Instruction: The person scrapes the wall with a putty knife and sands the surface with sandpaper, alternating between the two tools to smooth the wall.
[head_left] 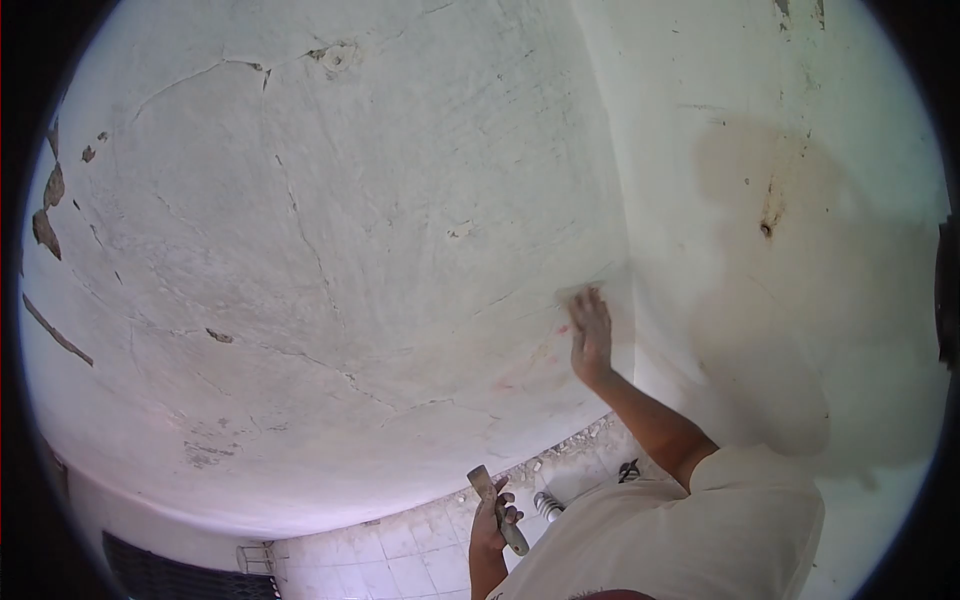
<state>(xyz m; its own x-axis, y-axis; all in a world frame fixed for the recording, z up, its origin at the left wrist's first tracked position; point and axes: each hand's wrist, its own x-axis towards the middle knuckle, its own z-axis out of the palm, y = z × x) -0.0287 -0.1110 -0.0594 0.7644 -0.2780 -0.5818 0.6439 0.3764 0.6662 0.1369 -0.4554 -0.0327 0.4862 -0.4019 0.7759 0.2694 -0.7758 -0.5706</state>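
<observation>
My right hand point(591, 335) is raised against the pale plastered wall point(400, 240), near the corner, with its fingers together over a thin, flat greyish piece point(578, 292). Motion blurs that piece, and its material is unclear. Faint reddish marks show on the wall just below and left of this hand. Lower down, my left hand point(490, 522) is closed around a scraper point(511, 532); its wide blade points up and left, and the light handle end sticks out below the fingers. The scraper is held away from the wall surface.
Cracks, chips and holes mark the wall, and the adjoining wall point(790, 300) carries a shadow and a rusty spot. Rubble point(540, 465) lies along the wall's foot on the tiled floor point(400, 560). A striped shoe point(547, 506) and a dark grille point(180, 572) show low down.
</observation>
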